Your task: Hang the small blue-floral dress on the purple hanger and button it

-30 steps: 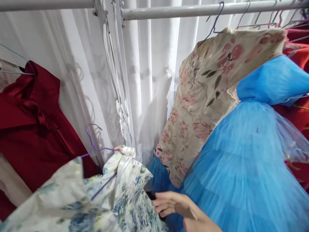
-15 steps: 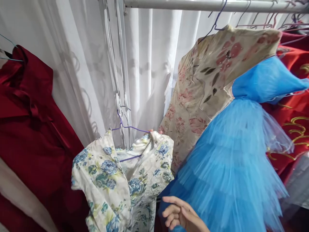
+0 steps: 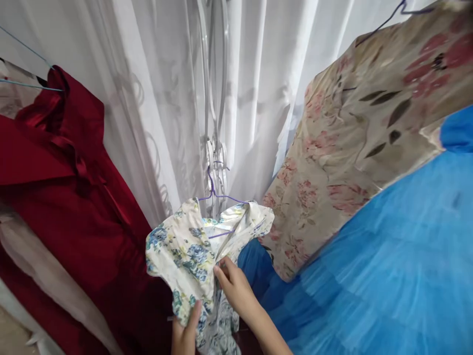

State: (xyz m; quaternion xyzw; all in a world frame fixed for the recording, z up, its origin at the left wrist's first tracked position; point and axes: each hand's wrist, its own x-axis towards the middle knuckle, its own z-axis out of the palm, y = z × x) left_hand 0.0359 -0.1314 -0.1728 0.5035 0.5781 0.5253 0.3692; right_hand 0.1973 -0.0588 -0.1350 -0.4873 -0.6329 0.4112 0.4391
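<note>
I am looking down at a white cloth garment [image 3: 194,246] with blue, green and yellow flowers. It is hanging on a thin purple wire hanger [image 3: 232,198], just in front of a shiny white metal stand [image 3: 225,59].

My two hands are staying near each other but not touching, and both are gripping the garment. My right hand [image 3: 236,288] is pinching the front edge, near the middle of the garment. My left hand [image 3: 186,328] is holding its lower left part, with the cloth tucking in under the thumb; the other fingers are hiding.

To the left of the garment, a dark red cloth dress [image 3: 88,217] is hanging. To its right, a beige cloth dress [image 3: 325,167] with pink flowers is hanging, and a bright blue, puffy net dress [image 3: 388,276] is spreading out beyond that. Behind the garment, a white pleated curtain [image 3: 177,74] is hanging in long folds.
</note>
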